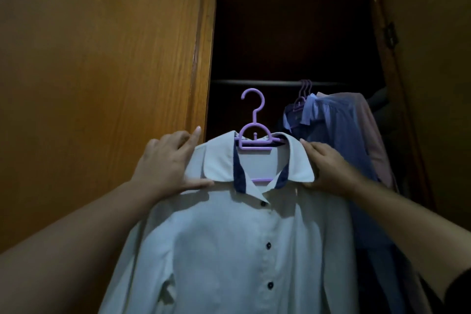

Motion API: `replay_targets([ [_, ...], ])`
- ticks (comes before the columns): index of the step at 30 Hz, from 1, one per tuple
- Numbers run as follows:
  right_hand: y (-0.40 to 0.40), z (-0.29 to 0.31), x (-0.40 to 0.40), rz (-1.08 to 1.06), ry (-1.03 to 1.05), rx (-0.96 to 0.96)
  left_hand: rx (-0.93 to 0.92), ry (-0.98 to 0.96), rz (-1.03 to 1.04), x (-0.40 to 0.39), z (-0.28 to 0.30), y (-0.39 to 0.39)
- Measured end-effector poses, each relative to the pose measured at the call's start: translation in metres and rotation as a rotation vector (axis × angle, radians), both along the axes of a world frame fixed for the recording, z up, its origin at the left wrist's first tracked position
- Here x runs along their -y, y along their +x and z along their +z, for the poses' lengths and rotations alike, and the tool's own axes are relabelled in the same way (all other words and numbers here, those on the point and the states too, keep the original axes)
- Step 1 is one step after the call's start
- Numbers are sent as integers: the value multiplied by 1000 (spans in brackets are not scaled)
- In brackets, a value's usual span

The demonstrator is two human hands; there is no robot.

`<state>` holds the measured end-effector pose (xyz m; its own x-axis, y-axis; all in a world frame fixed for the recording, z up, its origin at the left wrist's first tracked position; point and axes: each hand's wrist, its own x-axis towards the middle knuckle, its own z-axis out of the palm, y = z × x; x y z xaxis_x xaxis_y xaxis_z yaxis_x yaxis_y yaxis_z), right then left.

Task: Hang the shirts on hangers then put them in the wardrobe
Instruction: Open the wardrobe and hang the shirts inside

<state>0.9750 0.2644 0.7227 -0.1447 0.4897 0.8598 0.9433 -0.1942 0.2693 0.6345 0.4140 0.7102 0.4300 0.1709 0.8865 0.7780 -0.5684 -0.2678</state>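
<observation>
Both hands are holding up a white shirt (pixel 229 237) on a purple hanger (pixel 253 135) in front of the open wardrobe (pixel 102 71). The left hand (pixel 165 160) is gripping the shirt's left shoulder, thumb under the collar edge, index finger pointing up. The right hand (pixel 328 168) is gripping the right shoulder just beside the collar, fingers curling round the fabric. The hanger's hook is sitting below the rail (pixel 254 82), not touching it. On the rail to the far right, a blue striped shirt (pixel 339 130) and a pinkish garment (pixel 374 140) are hanging on purple hangers (pixel 304 89).
</observation>
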Motion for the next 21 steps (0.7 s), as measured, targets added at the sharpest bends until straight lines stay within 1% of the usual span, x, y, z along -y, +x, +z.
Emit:
replay_targets([
  [3,24,9,15,-29,9,-8,2,-12,-14,-4,-5,7],
  [5,35,17,30,-60,11,-25,36,-53,-60,-7,-9,14],
  [7,46,25,44,-118,-9,-13,65,-62,-59,-12,-13,21],
  [9,57,33,56,-190,-6,-16,78,-28,-32,-18,-18,26],
  [12,65,39,67,-296,39,12,114,27,-45,-28,-21,29],
  [15,64,42,62,-403,50,13,135,1,-86,-35,-22,32],
  [17,62,44,53,-441,37,30,144,47,-79,-38,-23,32],
  [21,66,50,27,-421,29,38,159,48,-79,-42,-24,32],
])
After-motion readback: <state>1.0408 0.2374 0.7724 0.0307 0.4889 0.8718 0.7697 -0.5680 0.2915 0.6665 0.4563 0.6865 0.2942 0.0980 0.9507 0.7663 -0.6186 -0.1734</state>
